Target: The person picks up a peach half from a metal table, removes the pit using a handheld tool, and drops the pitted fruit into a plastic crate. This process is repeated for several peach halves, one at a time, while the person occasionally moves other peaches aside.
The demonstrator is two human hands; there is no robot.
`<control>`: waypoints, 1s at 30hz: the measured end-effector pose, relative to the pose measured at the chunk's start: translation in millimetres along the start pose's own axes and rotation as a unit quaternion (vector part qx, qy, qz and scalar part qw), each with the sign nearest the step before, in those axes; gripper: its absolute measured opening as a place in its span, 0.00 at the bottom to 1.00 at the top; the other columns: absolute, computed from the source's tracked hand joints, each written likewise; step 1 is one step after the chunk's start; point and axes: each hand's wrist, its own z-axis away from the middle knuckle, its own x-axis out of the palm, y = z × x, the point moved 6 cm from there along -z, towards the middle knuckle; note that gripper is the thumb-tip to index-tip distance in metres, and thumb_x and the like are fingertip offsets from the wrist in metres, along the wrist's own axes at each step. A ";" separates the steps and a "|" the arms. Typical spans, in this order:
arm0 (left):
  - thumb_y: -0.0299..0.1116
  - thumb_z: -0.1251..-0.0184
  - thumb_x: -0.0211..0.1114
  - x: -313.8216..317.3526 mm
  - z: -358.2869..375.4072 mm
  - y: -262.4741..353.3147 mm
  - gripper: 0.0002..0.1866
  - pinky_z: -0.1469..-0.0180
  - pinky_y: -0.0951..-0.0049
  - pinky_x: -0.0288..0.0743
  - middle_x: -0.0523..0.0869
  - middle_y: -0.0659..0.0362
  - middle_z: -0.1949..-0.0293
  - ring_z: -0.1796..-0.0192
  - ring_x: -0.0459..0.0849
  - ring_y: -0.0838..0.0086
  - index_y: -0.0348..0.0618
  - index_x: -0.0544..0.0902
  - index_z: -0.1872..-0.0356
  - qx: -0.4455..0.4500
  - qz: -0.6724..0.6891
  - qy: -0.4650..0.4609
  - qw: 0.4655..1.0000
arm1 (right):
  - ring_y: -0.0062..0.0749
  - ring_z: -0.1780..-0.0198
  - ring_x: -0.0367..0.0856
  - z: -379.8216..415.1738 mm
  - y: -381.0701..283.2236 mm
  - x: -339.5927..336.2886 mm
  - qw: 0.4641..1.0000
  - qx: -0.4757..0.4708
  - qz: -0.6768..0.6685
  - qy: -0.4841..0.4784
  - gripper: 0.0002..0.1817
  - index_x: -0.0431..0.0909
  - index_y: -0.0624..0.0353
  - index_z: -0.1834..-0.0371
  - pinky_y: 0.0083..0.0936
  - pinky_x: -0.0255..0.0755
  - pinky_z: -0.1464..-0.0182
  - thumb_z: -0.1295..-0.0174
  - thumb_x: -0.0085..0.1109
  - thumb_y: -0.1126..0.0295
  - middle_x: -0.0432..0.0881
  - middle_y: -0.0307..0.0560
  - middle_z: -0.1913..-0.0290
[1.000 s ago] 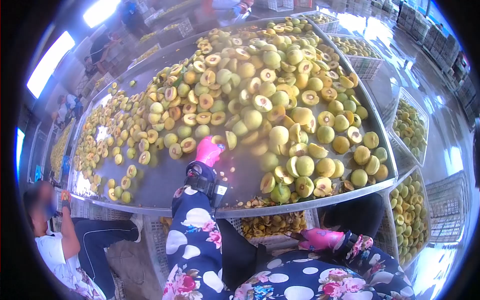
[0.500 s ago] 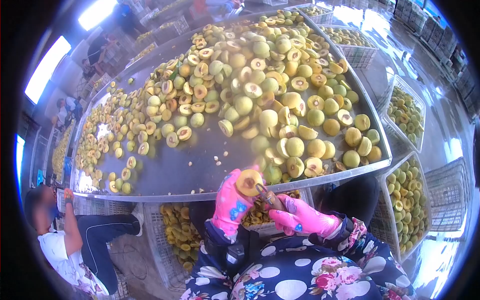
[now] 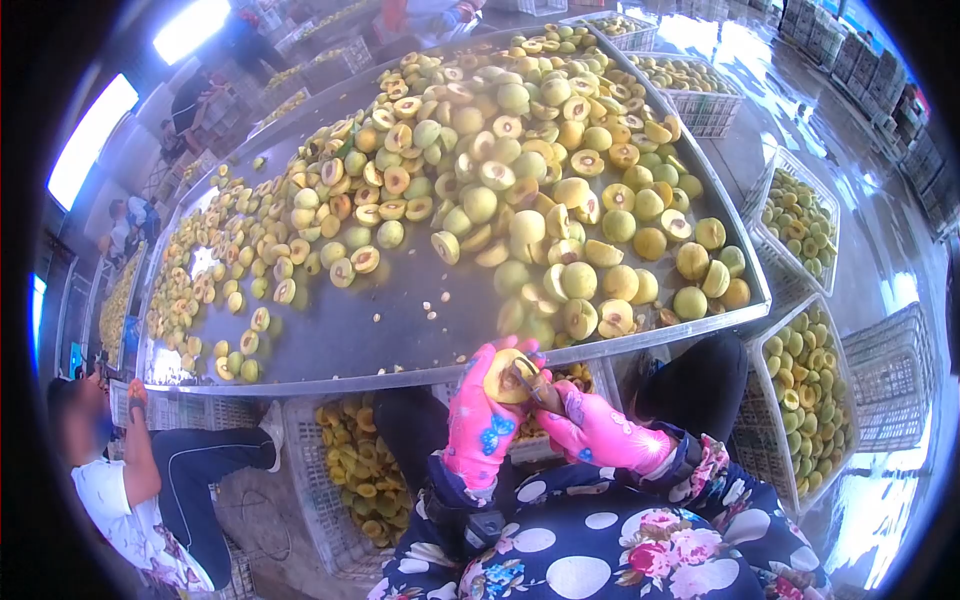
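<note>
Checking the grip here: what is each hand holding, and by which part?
Left hand: a fruit half, by its rounded outside. Right hand: a small tool, by its handle.

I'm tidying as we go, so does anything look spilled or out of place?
A few small pale bits lie loose on the metal table, beyond the left hand and apart from the fruit pile, like dropped scraps, though too small to identify. Nothing else stands out.
</note>
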 end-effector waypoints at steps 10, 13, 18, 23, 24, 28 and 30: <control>0.39 0.32 0.56 0.3 3.5 -6.8 0.16 0.65 0.68 0.79 0.80 0.50 0.59 0.66 0.81 0.64 0.37 0.74 0.52 0.090 -0.047 0.076 0.992 | 0.45 0.76 0.75 -14.5 29.6 22.4 0.745 -0.223 0.628 0.030 0.15 0.66 0.66 0.51 0.35 0.66 0.75 0.37 0.49 0.70 0.73 0.52 0.74; 0.36 0.34 0.58 -3.0 1.7 -5.0 0.13 0.69 0.71 0.79 0.81 0.51 0.62 0.69 0.81 0.65 0.37 0.76 0.56 0.092 -0.079 0.078 0.990 | 0.56 0.72 0.77 -9.1 3.7 11.9 0.922 -0.164 0.348 0.039 0.15 0.65 0.66 0.53 0.40 0.67 0.73 0.40 0.52 0.70 0.74 0.59 0.74; 0.33 0.35 0.60 -16.2 -5.6 -3.7 0.10 0.72 0.74 0.79 0.83 0.52 0.66 0.70 0.82 0.69 0.36 0.78 0.60 0.104 -0.170 0.082 0.976 | 0.51 0.71 0.78 -13.5 24.8 8.6 0.887 -0.163 0.430 0.040 0.13 0.65 0.65 0.55 0.37 0.69 0.71 0.39 0.49 0.70 0.75 0.57 0.75; 0.33 0.37 0.62 -22.2 -11.0 -6.2 0.10 0.70 0.74 0.79 0.84 0.53 0.67 0.70 0.82 0.72 0.36 0.79 0.62 0.074 -0.215 0.086 0.970 | 0.35 0.74 0.77 -10.7 11.0 6.0 0.966 -0.074 0.246 -0.020 0.15 0.67 0.66 0.53 0.26 0.71 0.71 0.36 0.47 0.66 0.72 0.45 0.76; 0.33 0.37 0.62 -21.9 -10.3 -5.8 0.10 0.70 0.74 0.79 0.84 0.53 0.67 0.70 0.81 0.73 0.36 0.80 0.63 0.061 -0.237 0.089 0.965 | 0.32 0.76 0.76 -14.6 17.9 5.7 0.965 -0.071 0.251 -0.026 0.15 0.67 0.65 0.54 0.24 0.71 0.73 0.36 0.47 0.64 0.72 0.43 0.77; 0.33 0.36 0.60 -28.2 -14.0 -6.9 0.10 0.69 0.73 0.79 0.83 0.53 0.68 0.69 0.81 0.71 0.36 0.79 0.61 0.046 -0.274 0.079 0.957 | 0.24 0.84 0.72 -8.5 24.5 6.5 0.982 0.128 -0.007 -0.136 0.14 0.68 0.63 0.59 0.21 0.67 0.83 0.34 0.46 0.61 0.70 0.38 0.81; 0.35 0.38 0.63 -24.7 -13.8 -7.8 0.11 0.71 0.75 0.79 0.84 0.53 0.68 0.70 0.81 0.73 0.37 0.81 0.63 0.055 -0.247 0.065 0.965 | 0.20 0.87 0.67 -7.4 31.5 10.9 0.964 0.133 -0.135 -0.184 0.13 0.69 0.62 0.62 0.18 0.63 0.86 0.34 0.46 0.61 0.68 0.37 0.83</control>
